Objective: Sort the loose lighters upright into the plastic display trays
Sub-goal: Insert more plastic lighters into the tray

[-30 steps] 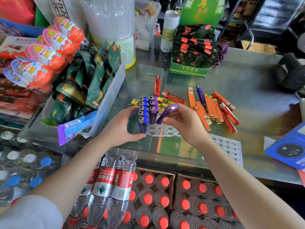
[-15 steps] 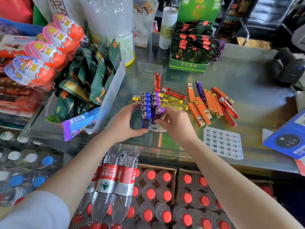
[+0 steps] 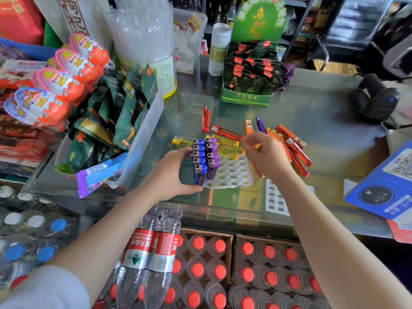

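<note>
The white display tray (image 3: pixel 231 172) lies at the centre of the frame on the glass tabletop (image 3: pixel 312 112), its near edge close to the tabletop's front edge. Two rows of upright lighters, blue (image 3: pixel 199 162) and purple (image 3: pixel 212 160), fill its left side; the sockets to the right stand open. The left hand (image 3: pixel 172 172) wraps the tray's left edge, fingers curled round the blue row with the thumb at the near corner. The right hand (image 3: pixel 266 156) hovers above the tray's right edge, fingers loosely curled and holding nothing visible. Loose yellow lighters (image 3: pixel 225 144) lie just behind the tray, and red and orange lighters (image 3: pixel 296 150) lie to the right. A second tray (image 3: pixel 276 201) lies lower right, partly under the right forearm. A clear snack bin (image 3: pixel 142 139) crowds the left side; bare glass opens toward the upper right.
</note>
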Available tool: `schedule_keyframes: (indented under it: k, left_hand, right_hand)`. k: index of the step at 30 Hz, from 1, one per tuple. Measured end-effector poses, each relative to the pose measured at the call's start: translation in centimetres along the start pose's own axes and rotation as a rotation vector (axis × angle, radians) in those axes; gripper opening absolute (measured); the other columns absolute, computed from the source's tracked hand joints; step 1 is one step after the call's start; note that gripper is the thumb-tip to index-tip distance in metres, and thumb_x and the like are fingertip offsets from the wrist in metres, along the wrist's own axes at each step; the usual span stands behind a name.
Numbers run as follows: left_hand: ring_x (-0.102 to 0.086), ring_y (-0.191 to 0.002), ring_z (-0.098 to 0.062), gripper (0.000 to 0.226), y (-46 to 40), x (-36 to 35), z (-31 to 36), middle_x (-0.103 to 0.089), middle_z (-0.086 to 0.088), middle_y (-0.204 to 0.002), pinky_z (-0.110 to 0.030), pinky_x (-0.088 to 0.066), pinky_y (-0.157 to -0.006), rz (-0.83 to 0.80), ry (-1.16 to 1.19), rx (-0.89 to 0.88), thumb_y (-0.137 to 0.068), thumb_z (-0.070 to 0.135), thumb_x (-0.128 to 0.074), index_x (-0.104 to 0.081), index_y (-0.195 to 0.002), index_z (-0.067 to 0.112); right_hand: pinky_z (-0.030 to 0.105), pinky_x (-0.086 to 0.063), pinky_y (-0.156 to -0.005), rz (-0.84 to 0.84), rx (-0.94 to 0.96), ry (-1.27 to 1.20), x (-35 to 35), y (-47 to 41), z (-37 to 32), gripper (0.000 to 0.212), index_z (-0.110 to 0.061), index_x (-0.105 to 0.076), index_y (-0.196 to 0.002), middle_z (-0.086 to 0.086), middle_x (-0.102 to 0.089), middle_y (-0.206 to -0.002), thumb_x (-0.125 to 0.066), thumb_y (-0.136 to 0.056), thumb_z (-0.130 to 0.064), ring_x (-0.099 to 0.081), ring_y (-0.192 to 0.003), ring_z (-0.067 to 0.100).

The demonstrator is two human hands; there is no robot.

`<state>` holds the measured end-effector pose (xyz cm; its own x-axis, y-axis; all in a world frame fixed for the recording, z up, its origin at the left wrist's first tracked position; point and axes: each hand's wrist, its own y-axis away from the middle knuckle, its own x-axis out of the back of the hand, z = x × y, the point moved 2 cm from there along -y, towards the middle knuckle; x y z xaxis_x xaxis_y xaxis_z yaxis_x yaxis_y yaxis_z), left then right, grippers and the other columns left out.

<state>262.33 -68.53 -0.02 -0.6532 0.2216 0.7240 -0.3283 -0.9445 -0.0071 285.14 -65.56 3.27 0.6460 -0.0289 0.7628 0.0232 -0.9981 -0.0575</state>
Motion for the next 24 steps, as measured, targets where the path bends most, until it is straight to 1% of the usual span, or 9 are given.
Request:
schedule_keyframes:
  k: [3,6,11,13,15,18,20,22,24]
  left_hand:
    - [-0.040,-0.119,-0.008,0.084,-0.4,-0.6,0.1,-0.047,0.006,-0.129,-0.024,-0.033,-0.095,-0.030,-0.018,0.014,-0.057,0.040,-0.080,-0.038,-0.129,0.024]
    - [-0.036,-0.121,-0.007,0.087,-0.6,-0.6,0.4,-0.043,0.006,-0.133,-0.026,-0.031,-0.100,-0.059,-0.029,0.032,-0.060,0.041,-0.079,-0.034,-0.133,0.024]
    - [-0.038,-0.121,-0.008,0.087,-0.6,-0.6,0.4,-0.045,0.005,-0.133,-0.027,-0.032,-0.100,-0.075,-0.014,0.044,-0.060,0.040,-0.080,-0.034,-0.132,0.024]
    - [-0.040,-0.119,-0.008,0.087,-0.7,-0.6,0.3,-0.046,0.006,-0.131,-0.028,-0.033,-0.099,-0.070,-0.018,0.050,-0.058,0.041,-0.081,-0.037,-0.131,0.024]
    - [-0.040,-0.117,-0.006,0.086,-0.7,-0.5,0.2,-0.047,0.007,-0.129,-0.025,-0.031,-0.096,-0.066,-0.030,0.055,-0.057,0.041,-0.081,-0.038,-0.129,0.024]
    - [-0.038,-0.115,-0.003,0.084,-0.7,-0.6,0.3,-0.046,0.007,-0.128,-0.023,-0.029,-0.095,-0.060,-0.027,0.042,-0.058,0.039,-0.081,-0.039,-0.129,0.023]
    - [-0.036,-0.115,-0.003,0.083,-0.6,-0.6,0.4,-0.045,0.008,-0.126,-0.023,-0.028,-0.095,-0.054,-0.025,0.028,-0.058,0.038,-0.081,-0.040,-0.128,0.023]
    - [-0.036,-0.114,-0.003,0.082,-0.5,-0.7,0.4,-0.044,0.010,-0.123,-0.024,-0.029,-0.096,-0.048,-0.031,0.023,-0.059,0.038,-0.081,-0.040,-0.128,0.023]
    - [-0.035,-0.114,-0.003,0.081,-0.4,-0.7,0.3,-0.044,0.012,-0.121,-0.025,-0.030,-0.096,-0.039,-0.036,0.019,-0.059,0.038,-0.081,-0.041,-0.128,0.024]
  right_hand:
    - [0.024,-0.035,-0.061,0.169,-0.157,0.067,1.0,-1.6,2.6,0.020,-0.010,-0.064,-0.103,0.008,-0.066,-0.104,-0.049,-0.089,-0.012,-0.051,-0.075,0.016]
    - [0.025,-0.033,-0.066,0.192,-0.185,0.144,1.4,-2.9,3.8,0.023,-0.009,-0.062,-0.108,0.012,-0.063,-0.109,-0.049,-0.089,-0.013,-0.052,-0.082,0.022]
    - [0.033,-0.043,-0.071,0.142,-0.163,0.232,1.2,-5.8,4.0,0.021,-0.006,-0.063,-0.103,0.016,-0.061,-0.107,-0.053,-0.087,-0.015,-0.056,-0.091,0.032]
    - [0.033,-0.045,-0.066,0.100,-0.178,0.255,0.7,-6.8,3.9,0.021,-0.005,-0.063,-0.102,0.017,-0.063,-0.101,-0.053,-0.086,-0.014,-0.056,-0.083,0.032]
    - [0.030,-0.041,-0.058,0.022,-0.198,0.334,0.0,-7.4,3.7,0.020,-0.005,-0.064,-0.099,0.016,-0.062,-0.089,-0.051,-0.086,-0.013,-0.055,-0.072,0.031]
    - [0.030,-0.040,-0.054,-0.046,-0.214,0.475,-0.5,-7.7,3.5,0.017,-0.006,-0.063,-0.093,0.013,-0.057,-0.078,-0.049,-0.085,-0.011,-0.054,-0.067,0.032]
    - [0.030,-0.041,-0.056,-0.056,-0.190,0.435,-0.2,-7.7,3.3,0.018,-0.007,-0.065,-0.094,0.013,-0.059,-0.078,-0.050,-0.084,-0.010,-0.054,-0.067,0.030]
    - [0.029,-0.042,-0.060,-0.023,-0.153,0.261,0.5,-7.5,3.0,0.018,-0.009,-0.066,-0.095,0.011,-0.062,-0.081,-0.054,-0.081,-0.010,-0.054,-0.070,0.026]
    - [0.027,-0.042,-0.063,0.067,-0.143,0.048,1.2,-6.6,2.4,0.014,-0.011,-0.063,-0.093,0.004,-0.062,-0.083,-0.058,-0.080,-0.012,-0.054,-0.072,0.019]
